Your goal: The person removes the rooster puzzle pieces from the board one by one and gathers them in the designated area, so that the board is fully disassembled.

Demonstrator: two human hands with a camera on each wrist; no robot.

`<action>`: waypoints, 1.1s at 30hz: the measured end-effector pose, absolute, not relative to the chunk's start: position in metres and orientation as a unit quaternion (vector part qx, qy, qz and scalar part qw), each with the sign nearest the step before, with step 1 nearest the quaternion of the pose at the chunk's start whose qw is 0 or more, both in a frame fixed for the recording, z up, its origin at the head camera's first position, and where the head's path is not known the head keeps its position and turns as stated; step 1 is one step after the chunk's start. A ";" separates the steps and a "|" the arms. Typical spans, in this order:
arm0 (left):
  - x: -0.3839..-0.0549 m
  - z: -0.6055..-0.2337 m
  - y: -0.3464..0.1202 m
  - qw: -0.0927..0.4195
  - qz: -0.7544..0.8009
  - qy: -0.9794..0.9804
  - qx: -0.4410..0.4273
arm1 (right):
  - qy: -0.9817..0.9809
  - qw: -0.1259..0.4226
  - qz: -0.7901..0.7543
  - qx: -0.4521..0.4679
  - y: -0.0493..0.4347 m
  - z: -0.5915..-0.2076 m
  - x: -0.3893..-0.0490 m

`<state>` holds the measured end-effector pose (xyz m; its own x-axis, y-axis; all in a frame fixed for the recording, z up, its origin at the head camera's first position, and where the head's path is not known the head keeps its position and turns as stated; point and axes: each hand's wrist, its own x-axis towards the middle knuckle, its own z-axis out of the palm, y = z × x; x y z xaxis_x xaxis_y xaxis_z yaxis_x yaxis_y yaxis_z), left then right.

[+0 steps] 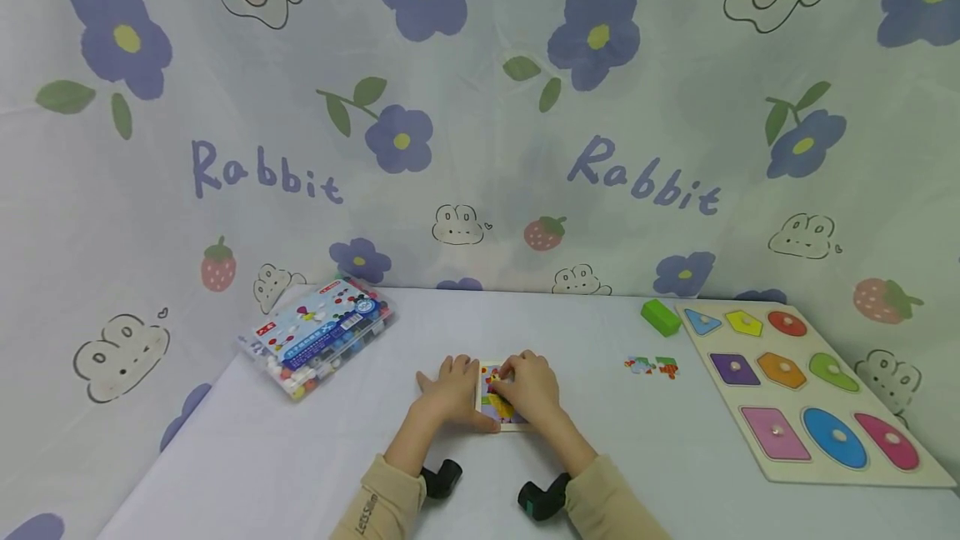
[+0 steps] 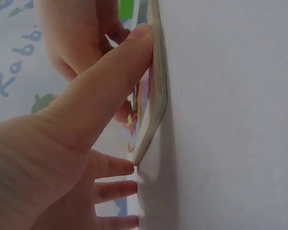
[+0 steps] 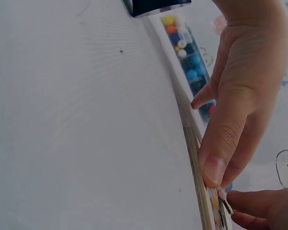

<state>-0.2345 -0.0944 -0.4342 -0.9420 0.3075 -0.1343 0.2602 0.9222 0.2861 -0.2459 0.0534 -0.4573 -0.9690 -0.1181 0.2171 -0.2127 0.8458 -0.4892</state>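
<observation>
White cloth, or something equally pale, covers the tabletop, which runs back to a light hanging backdrop printed with purple flowers, strawberries, outlined rabbits and the word "Rabbit" twice. The light is soft and even.

At the near middle of the table lies a small puzzle board, flat, with a pale rim and a colourful picture, between the person's two hands. The left hand is spread at the board's left side, fingers straight and apart, its thumb laid against the near rim; it presses the board without curling round it. The right hand reaches over from the other side, thumb and fingertips brought together to pinch a thin puzzle piece, tilted above the picture.

Tan sleeves end in black wrist devices. At the left rear, a clear case of beads sits with a blue printed label. Right of the hands lie two loose puzzle pieces, near each other, with a green block behind them. Farther right rests a large wooden shape board, its nine coloured knobbed shapes in three rows.
</observation>
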 end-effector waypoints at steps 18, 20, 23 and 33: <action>-0.232 -0.432 -0.094 0.096 0.129 0.977 0.143 | -0.858 0.022 0.506 0.090 0.069 -0.461 -0.251; -0.231 -0.431 -0.094 0.096 0.130 0.976 0.143 | -0.857 0.025 0.508 0.085 0.073 -0.459 -0.251; -0.231 -0.430 -0.093 0.094 0.134 0.976 0.144 | -0.856 0.027 0.511 0.069 0.082 -0.456 -0.251; -0.231 -0.431 -0.093 0.102 0.136 0.975 0.141 | -0.868 0.061 0.492 0.026 0.114 -0.453 -0.255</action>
<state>-0.2313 -0.0932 -0.4312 -0.9395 0.3023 -0.1609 0.2469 0.9235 0.2937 -0.2554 0.1138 -0.4533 -0.9913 0.0144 0.1310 -0.1050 0.5148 -0.8508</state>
